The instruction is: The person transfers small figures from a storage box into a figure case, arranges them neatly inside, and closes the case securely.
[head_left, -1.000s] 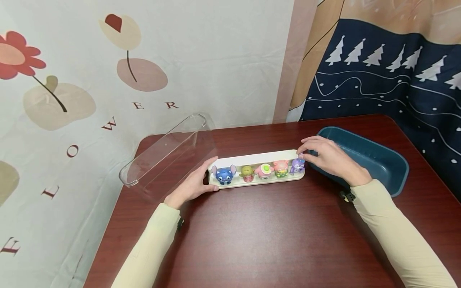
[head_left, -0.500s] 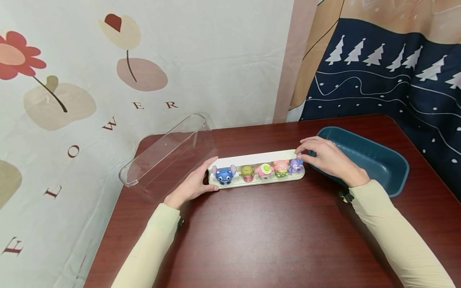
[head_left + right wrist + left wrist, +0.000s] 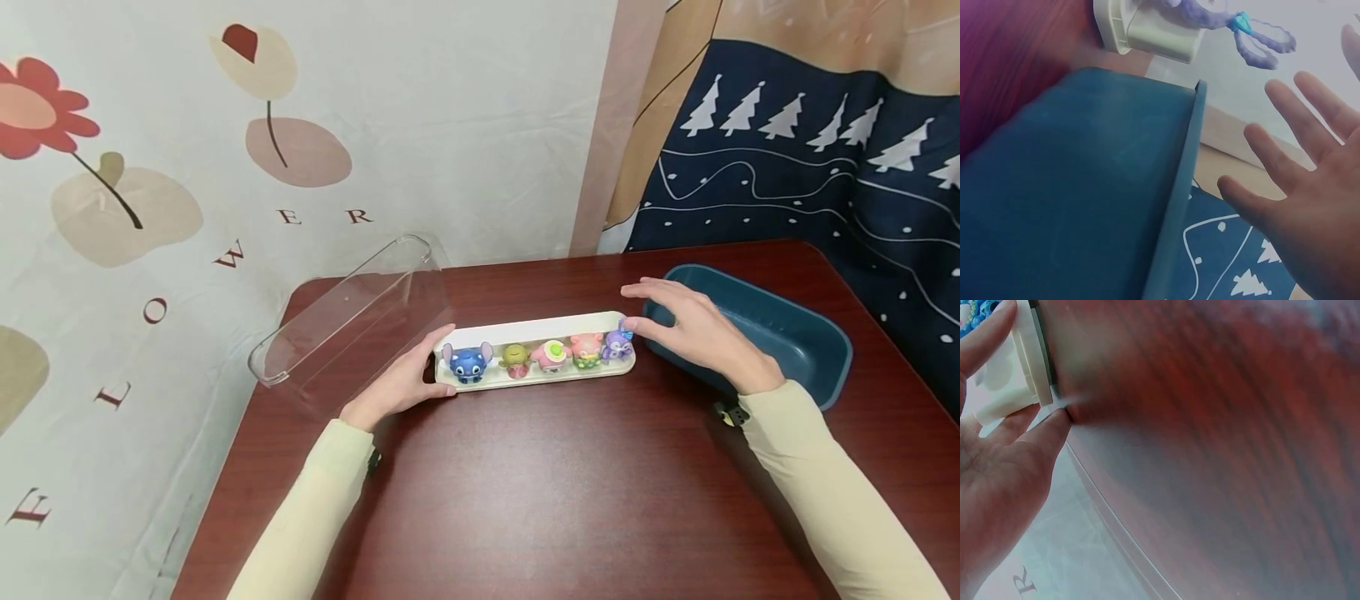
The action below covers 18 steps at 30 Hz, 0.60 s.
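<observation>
A white narrow display tray (image 3: 536, 330) stands mid-table with several small figurines in a row. My left hand (image 3: 401, 382) grips its left end, thumb at the front and fingers behind; the left wrist view shows this hand (image 3: 1013, 465) around the cream-white tray end (image 3: 1034, 356). From the left, the row has a blue big-eared figurine (image 3: 468, 365), a green one (image 3: 515, 360), two pink ones and a purple long-eared figurine (image 3: 617, 345) at the right end. My right hand (image 3: 697, 335) is beside that purple figurine, fingers spread and holding nothing; in the right wrist view the hand (image 3: 1319, 162) is apart from its ears (image 3: 1260, 44).
A clear plastic cover (image 3: 352, 308) lies at the back left, against the flower-printed wall cloth (image 3: 465, 125). A dark teal bin (image 3: 780, 321) stands at the right, partly under my right forearm. A dark blue tree-patterned cloth (image 3: 795, 175) hangs behind it.
My right hand has let go of the purple figurine and opened, moving slightly right. The figurine now stands at the tray's right end. My left hand keeps its grip.
</observation>
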Tool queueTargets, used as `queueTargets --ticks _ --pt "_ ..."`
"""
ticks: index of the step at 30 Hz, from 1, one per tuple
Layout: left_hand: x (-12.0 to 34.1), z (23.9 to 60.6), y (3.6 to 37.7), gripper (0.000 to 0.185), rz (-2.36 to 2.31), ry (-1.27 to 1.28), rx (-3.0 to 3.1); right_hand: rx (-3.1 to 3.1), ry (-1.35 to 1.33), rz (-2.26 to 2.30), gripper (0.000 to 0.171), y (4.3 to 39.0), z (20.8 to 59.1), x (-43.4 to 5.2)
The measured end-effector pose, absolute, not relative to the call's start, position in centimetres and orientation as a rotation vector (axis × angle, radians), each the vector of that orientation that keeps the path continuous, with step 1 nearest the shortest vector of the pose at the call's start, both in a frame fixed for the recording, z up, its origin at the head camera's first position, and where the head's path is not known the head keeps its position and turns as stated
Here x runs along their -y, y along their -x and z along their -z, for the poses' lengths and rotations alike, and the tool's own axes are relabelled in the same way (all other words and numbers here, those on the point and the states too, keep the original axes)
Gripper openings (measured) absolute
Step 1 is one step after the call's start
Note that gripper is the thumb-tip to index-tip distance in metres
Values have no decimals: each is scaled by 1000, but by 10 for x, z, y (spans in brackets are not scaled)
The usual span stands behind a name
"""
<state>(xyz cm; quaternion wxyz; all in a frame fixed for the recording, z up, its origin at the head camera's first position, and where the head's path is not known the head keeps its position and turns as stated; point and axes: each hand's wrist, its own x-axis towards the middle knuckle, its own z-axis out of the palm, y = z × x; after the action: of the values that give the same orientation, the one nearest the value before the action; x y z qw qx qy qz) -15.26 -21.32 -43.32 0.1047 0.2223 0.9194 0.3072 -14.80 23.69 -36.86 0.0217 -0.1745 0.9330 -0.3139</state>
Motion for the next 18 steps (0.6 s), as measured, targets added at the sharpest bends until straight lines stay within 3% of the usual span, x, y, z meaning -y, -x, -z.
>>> queueTargets --ticks 12,18 --pt "215 430 150 115 -989 -682 -2661 -2937 548 1081 60 136 369 -234" --pt "218 422 141 108 -986 -685 -2732 -2953 590 1166 60 130 374 -231"
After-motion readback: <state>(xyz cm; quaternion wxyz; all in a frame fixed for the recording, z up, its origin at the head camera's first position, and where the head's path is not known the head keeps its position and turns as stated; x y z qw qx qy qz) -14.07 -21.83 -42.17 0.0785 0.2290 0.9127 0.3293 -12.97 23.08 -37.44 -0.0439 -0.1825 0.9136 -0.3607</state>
